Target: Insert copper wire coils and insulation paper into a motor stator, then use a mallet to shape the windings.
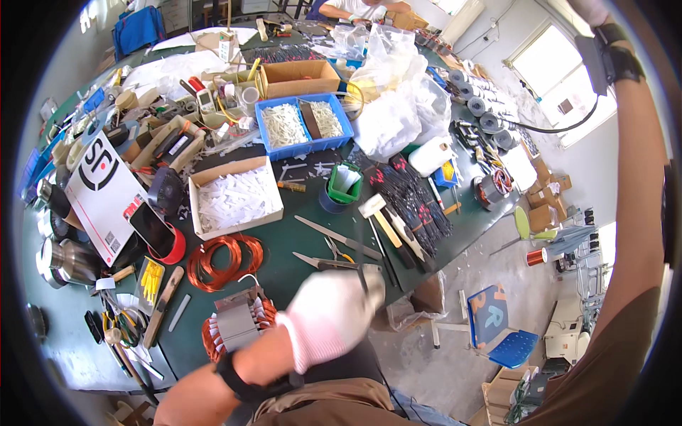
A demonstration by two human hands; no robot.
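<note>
From my remote seat, the nearest thing is my left grip [330,316], a white-gloved hand at about six o'clock, blurred and curled over the near edge of the green surface [284,238]; it seems to pinch a thin dark strip, but I cannot tell for sure whether it is closed on anything. Just beside it, at its nine o'clock, sits the stator core [238,323], a grey laminated block with copper windings bulging from its ends. I judge it heavy and stiff in the steel but delicate in the wire, so I would take it by the grey stack, not the copper. At eleven o'clock from the hand lie loose copper wire coils [224,259], light and springy. At twelve o'clock rest pliers [330,261] and a mallet [380,216]. Further off stand a cardboard box of white slips [234,195] and a blue tray [302,124]. My right grip [593,11] is raised far up at one o'clock, mostly cut off at the picture's edge; I cannot tell its state.
</note>
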